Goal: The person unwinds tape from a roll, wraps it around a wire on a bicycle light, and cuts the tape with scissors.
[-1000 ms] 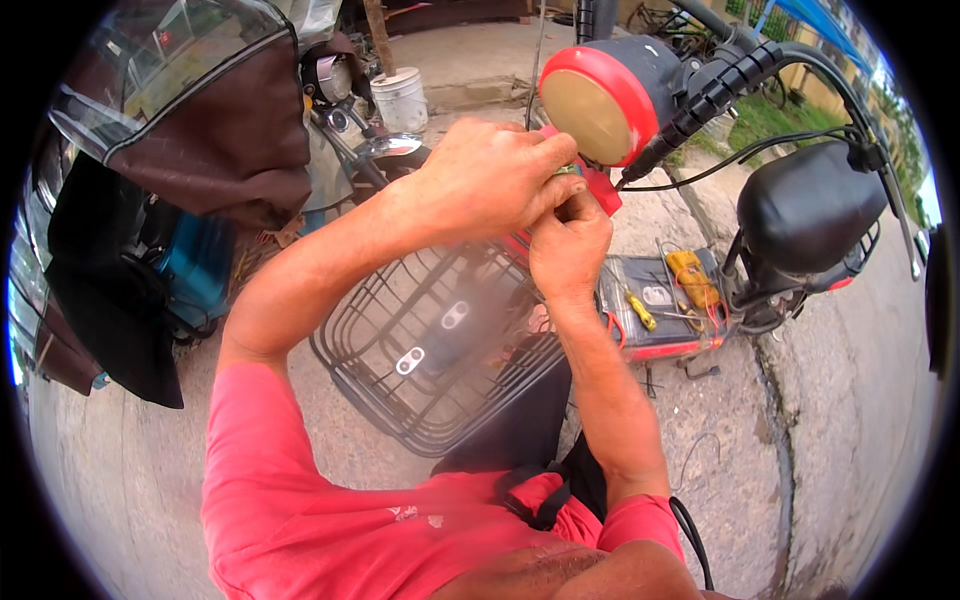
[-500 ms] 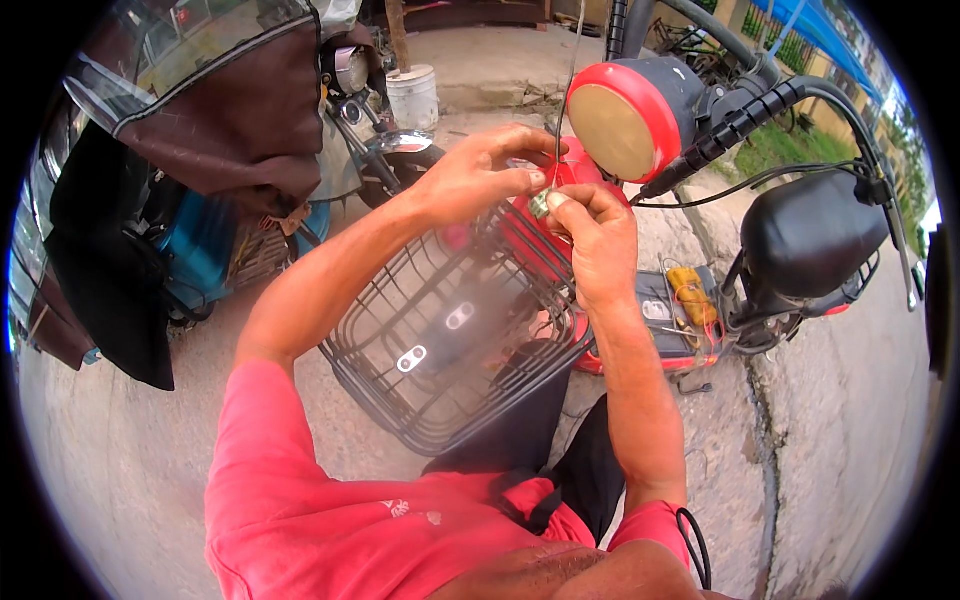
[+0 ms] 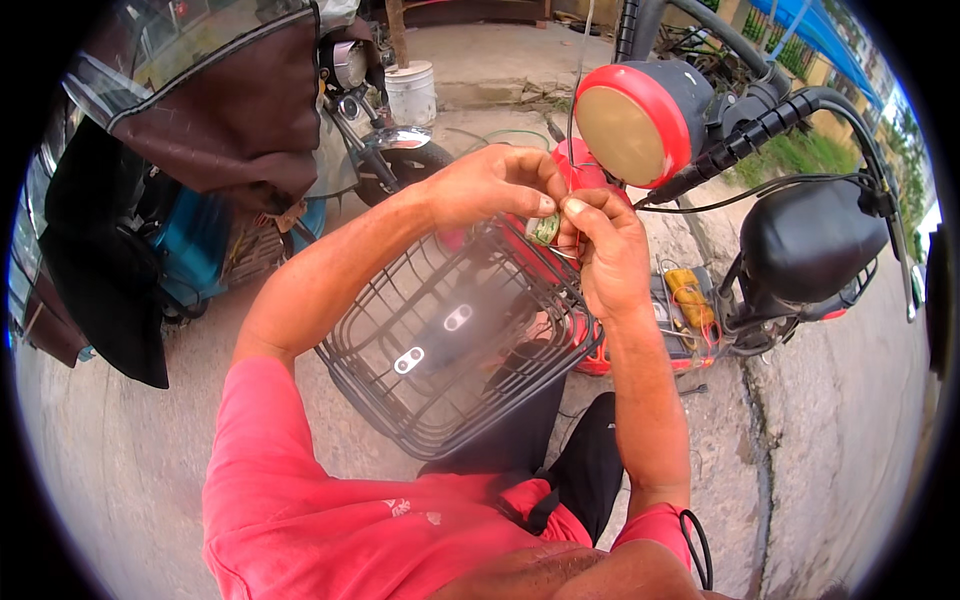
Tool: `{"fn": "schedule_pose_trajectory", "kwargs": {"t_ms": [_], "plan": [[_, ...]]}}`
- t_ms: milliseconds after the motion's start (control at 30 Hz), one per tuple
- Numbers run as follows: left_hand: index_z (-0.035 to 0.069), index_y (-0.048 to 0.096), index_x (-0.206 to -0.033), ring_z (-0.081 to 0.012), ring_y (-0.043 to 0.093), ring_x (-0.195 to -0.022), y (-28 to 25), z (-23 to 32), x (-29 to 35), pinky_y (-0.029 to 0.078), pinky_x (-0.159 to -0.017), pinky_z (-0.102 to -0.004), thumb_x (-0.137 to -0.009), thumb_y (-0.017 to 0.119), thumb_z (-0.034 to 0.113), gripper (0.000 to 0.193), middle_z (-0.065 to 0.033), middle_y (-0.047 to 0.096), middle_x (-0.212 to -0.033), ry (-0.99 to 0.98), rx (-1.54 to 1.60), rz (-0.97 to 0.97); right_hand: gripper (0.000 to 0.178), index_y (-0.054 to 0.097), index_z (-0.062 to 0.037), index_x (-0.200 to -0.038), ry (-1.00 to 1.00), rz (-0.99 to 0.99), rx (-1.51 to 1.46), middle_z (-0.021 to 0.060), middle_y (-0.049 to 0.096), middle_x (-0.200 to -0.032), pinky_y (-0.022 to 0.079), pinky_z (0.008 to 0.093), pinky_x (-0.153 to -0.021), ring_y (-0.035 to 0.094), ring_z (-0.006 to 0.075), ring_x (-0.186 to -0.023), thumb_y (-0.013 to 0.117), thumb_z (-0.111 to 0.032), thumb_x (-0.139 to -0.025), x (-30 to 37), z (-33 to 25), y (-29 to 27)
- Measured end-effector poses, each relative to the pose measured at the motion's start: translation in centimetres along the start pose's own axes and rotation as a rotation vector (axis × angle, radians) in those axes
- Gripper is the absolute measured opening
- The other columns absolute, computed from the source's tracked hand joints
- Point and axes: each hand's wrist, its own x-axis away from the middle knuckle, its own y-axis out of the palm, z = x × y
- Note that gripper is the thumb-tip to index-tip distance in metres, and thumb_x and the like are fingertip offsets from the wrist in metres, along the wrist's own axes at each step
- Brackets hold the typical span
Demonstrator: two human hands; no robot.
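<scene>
Above the far edge of a black wire basket [image 3: 400,425], both my hands meet with fingertips almost touching. My left hand [image 3: 495,187] pinches thumb against forefinger at a thin wire [image 3: 571,150] that runs up past the red-rimmed headlight [image 3: 632,123]. My right hand [image 3: 612,250] is closed, its thumb tip by the left one. Its curled fingers hold a small round thing with a green and pale patterned face [image 3: 543,229], perhaps a tape roll. A thin reddish strand shows beside it, and the fingers hide part of it.
Right of the headlight are a black handlebar grip [image 3: 745,135], cables and a black scooter seat or box [image 3: 815,235]. A yellow thing with red wire [image 3: 690,298] lies on the footboard. Left stands a covered vehicle [image 3: 220,120]; behind it, a white bucket [image 3: 411,92].
My hands have drawn slightly nearer to me and closer together. The patterned round thing has tilted and now hangs lower, below my left thumb.
</scene>
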Motion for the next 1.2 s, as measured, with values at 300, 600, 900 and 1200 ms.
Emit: {"fn": "schedule_pose_trajectory", "kwargs": {"t_ms": [300,600,900,1200], "plan": [[0.002,0.064,-0.105,-0.0146,0.061,-0.096,1.3,0.5,0.8,0.048,-0.090,-0.0311,-0.085,0.073,0.020,0.029,-0.0037,0.065,-0.100,-0.019,0.034,0.094,0.009,0.067,-0.0066,-0.100,0.024,-0.063,-0.074,0.0022,0.064,-0.078,0.046,0.0259,-0.060,0.058,0.0124,-0.065,0.068,-0.013,-0.094,-0.4,0.4,-0.8],[-0.001,0.064,-0.104,-0.0152,0.065,-0.090,2.0,1.6,1.6,0.053,-0.085,-0.0323,-0.084,0.064,0.018,0.027,-0.0053,0.067,-0.097,-0.065,-0.104,0.138,0.006,0.065,-0.0067,-0.096,0.013,-0.059,-0.042,0.0001,0.057,-0.076,0.039,0.0246,-0.057,0.050,0.0102,-0.063,0.066,-0.012,-0.093,-0.5,0.3,-0.8],[-0.002,0.066,-0.102,-0.0127,0.062,-0.087,1.8,2.0,2.5,0.052,-0.082,-0.0307,-0.085,0.060,0.015,0.024,-0.0053,0.067,-0.096,-0.008,-0.195,0.194,0.006,0.061,-0.0081,-0.089,-0.040,0.028,-0.006,-0.0037,0.051,-0.070,0.033,0.0222,-0.052,0.042,0.0041,-0.060,0.066,-0.006,-0.091,-0.7,0.4,-0.4],[-0.001,0.067,-0.103,-0.0116,0.060,-0.093,1.9,2.1,2.7,0.050,-0.085,-0.0305,-0.086,0.062,0.016,0.024,-0.0044,0.067,-0.099,0.043,-0.371,0.217,0.005,0.062,-0.0083,-0.092,0.004,0.041,0.040,-0.0049,0.051,-0.072,0.032,0.0211,-0.052,0.042,0.0041,-0.059,0.068,-0.009,-0.091,-0.4,-0.1,0.0]]}}
